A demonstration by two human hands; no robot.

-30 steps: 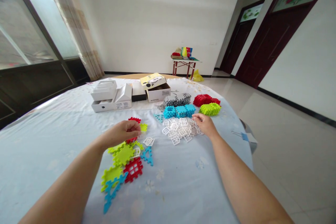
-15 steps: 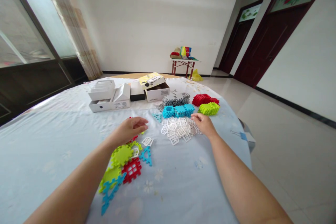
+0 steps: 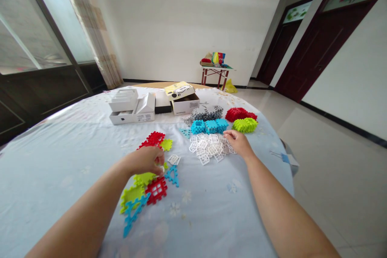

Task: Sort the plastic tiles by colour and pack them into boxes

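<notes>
My left hand (image 3: 148, 161) reaches down over the loose pieces, its fingers curled round a small white piece (image 3: 162, 170). Around it lie red pieces (image 3: 154, 138), green pieces (image 3: 132, 195), a red window piece (image 3: 156, 190), blue triangular pieces (image 3: 173, 175) and another white piece (image 3: 174, 159). My right hand (image 3: 237, 141) rests at the right edge of the white window-piece heap (image 3: 208, 147), thumb and fingers pinched together; what they hold, if anything, is too small to make out. Just behind the heap stands a row of blue pieces (image 3: 209, 126).
Grey pieces (image 3: 208, 113), a red stack (image 3: 238, 114) and a green stack (image 3: 245, 125) stand behind. White boxes (image 3: 131, 117) and an open box with a yellow lid (image 3: 179, 90) are at the back. The round table's cloth (image 3: 211, 209) carries everything.
My left hand has moved down and closed on a white piece, uncovering red and green pieces behind it. My right hand stays by the white heap. The view has shifted slightly.
</notes>
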